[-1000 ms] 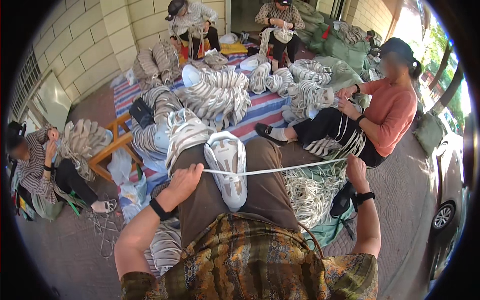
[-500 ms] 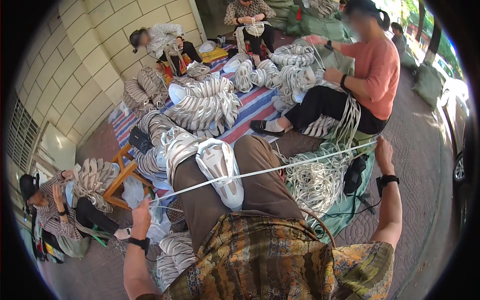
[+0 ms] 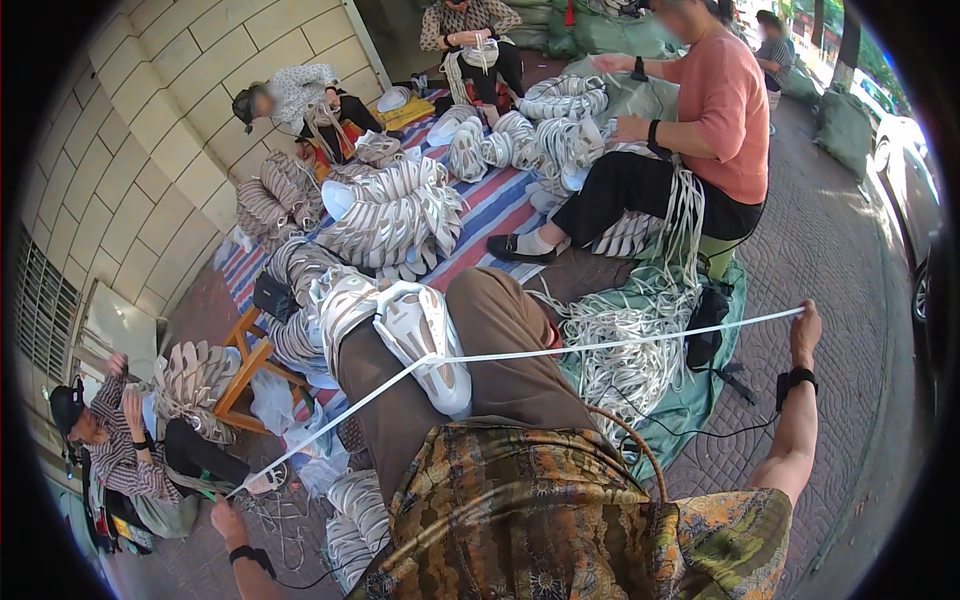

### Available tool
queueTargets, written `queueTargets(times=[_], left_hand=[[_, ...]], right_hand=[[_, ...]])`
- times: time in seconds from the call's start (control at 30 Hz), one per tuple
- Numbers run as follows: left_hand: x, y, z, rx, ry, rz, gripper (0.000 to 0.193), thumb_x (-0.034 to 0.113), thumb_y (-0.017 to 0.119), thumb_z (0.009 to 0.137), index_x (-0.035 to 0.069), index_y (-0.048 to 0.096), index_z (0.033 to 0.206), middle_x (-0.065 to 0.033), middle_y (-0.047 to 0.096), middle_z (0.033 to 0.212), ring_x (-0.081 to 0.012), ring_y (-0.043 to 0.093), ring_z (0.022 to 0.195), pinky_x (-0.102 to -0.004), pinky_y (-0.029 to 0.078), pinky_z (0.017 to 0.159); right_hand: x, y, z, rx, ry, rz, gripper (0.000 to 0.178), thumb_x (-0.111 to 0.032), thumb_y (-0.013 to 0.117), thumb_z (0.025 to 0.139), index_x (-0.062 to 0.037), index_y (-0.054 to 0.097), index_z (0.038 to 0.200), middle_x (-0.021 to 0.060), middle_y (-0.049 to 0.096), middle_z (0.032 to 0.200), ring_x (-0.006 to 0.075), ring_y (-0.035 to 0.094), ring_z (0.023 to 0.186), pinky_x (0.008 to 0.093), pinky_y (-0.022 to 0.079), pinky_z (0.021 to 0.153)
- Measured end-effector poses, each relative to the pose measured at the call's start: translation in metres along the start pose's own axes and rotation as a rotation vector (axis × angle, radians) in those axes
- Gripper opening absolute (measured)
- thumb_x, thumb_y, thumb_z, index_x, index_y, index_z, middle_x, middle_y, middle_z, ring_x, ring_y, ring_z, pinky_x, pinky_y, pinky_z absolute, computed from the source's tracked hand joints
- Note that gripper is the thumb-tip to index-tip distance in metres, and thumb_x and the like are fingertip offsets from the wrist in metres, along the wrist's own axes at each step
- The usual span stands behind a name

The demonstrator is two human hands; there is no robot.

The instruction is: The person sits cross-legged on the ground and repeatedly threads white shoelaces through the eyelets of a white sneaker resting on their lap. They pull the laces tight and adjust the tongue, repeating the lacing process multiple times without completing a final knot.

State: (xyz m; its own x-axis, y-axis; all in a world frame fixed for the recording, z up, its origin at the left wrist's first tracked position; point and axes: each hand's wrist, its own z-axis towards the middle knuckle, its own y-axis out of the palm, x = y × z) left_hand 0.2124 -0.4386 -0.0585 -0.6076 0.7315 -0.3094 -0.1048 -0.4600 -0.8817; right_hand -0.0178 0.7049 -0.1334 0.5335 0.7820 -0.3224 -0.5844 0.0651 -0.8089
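A white and beige shoe upper [image 3: 418, 335] lies across my lap, its toe toward me. A flat white shoelace [image 3: 640, 341] runs through it, both lengths pulled straight out to the sides. My left hand [image 3: 228, 522], low at the left, is closed on one end. Far out to the right, my right hand [image 3: 806, 335] pinches the other end. Beside the upper on my left thigh rests a bunch of similar uppers [image 3: 340, 305]. What the fingers of each hand do in detail is too small to see.
A heap of loose white laces [image 3: 635, 375] lies on a green sheet [image 3: 725, 400] at my right. A wooden stool [image 3: 245, 375] stands at my left, near a co-worker [image 3: 120, 440]. Rows of uppers [image 3: 390, 225] cover a striped mat [image 3: 500, 215] ahead. A person in pink [image 3: 725, 100] sits front right.
Both hands have moved farther apart, the left one down and outward, the right one outward and slightly down. The lace now bends at the upper. The view has shifted a little.
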Motion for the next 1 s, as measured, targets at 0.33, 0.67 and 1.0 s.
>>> queueTargets(times=[0.33, 0.67, 1.0], left_hand=[[-0.103, 0.057, -0.046, -0.353, -0.029, 0.472, 0.03, 0.02, 0.048, 0.092, 0.005, 0.065, 0.111, -0.0138, 0.066, 0.11, -0.0295, 0.063, 0.103, -0.0403, 0.051, 0.084], [-0.128, 0.076, -0.075, -0.428, -0.089, 0.572, 0.042, 0.021, 0.044, 0.095, 0.003, 0.051, 0.133, -0.0139, 0.049, 0.14, -0.0271, 0.045, 0.131, -0.0364, 0.034, 0.108], [-0.108, 0.099, -0.117, -0.148, -0.266, -0.054, 0.02, 0.009, 0.048, 0.088, -0.004, 0.062, 0.095, -0.029, 0.063, 0.081, -0.045, 0.063, 0.075, -0.0542, 0.046, 0.063]], right_hand=[[-0.018, -0.007, 0.008, 0.232, -0.084, 0.288, 0.028, -0.008, 0.05, 0.084, -0.0053, 0.067, 0.107, 0.0171, 0.067, 0.088, 0.0331, 0.064, 0.083, 0.04, 0.049, 0.074], [-0.352, -0.029, -0.102, -0.894, -0.286, 1.273, 0.007, -0.01, 0.055, 0.093, -0.0035, 0.056, 0.09, 0.0028, 0.063, 0.076, 0.0093, 0.06, 0.071, 0.0234, 0.048, 0.064], [-0.51, -0.001, -0.228, -1.389, -0.621, 1.374, 0.007, 0.004, 0.054, 0.088, -0.0011, 0.058, 0.088, 0.0004, 0.058, 0.077, 0.0059, 0.052, 0.066, 0.0216, 0.044, 0.061]])
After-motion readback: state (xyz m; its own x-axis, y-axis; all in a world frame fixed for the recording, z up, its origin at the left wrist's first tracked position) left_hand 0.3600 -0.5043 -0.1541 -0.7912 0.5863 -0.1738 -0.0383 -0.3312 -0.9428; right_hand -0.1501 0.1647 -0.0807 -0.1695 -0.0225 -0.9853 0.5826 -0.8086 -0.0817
